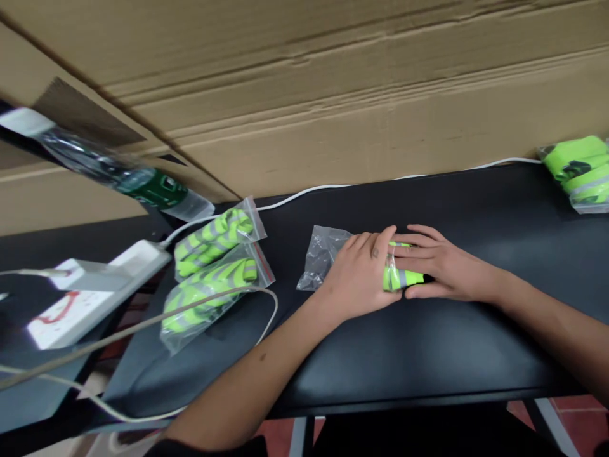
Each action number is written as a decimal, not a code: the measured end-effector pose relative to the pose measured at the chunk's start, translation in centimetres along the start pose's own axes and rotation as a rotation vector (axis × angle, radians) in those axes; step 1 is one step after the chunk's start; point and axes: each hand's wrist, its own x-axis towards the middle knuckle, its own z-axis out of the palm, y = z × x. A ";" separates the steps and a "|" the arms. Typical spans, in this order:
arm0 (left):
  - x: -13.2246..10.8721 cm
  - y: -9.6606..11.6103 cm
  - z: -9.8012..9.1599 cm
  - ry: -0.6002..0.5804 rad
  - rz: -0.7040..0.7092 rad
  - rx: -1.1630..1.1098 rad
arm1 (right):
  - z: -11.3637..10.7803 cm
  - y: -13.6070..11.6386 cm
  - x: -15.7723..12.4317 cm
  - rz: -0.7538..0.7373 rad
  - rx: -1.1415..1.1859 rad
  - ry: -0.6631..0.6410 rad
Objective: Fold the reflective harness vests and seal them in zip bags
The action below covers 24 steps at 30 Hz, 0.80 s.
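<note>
A bundled neon-yellow reflective strap (403,279) with grey bands lies on the black table under both of my hands. My left hand (359,276) is closed over its left side and over a clear plastic bag (316,260), whose loose end sticks out to the left. From the right, my right hand (440,263) grips the strap, its fingers lying across the top and its thumb near the lower edge. The fingertips of both hands meet above the bundle. Much of the strap is hidden beneath them, and I cannot tell how far it sits inside the bag.
Two bagged reflective straps (214,241) lie on the left. A white power strip (99,295) with a plug and cables is beside them, and a water bottle (157,187) leans behind. More bagged neon straps (583,171) are at far right. Cardboard (361,139) walls the back.
</note>
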 end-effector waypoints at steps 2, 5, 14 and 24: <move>-0.1 -0.1 0.2 0.006 -0.006 -0.028 | -0.5 -0.2 -0.2 0.071 0.008 -0.053; -0.4 -0.2 0.5 0.034 0.019 -0.040 | -0.4 -0.5 -0.2 0.121 -0.011 0.039; -0.6 0.0 0.5 0.055 0.052 0.005 | -0.1 -0.8 0.0 0.189 0.132 0.263; -0.4 -1.1 0.2 0.067 0.157 -0.022 | -0.5 0.1 -0.3 0.099 0.224 -0.093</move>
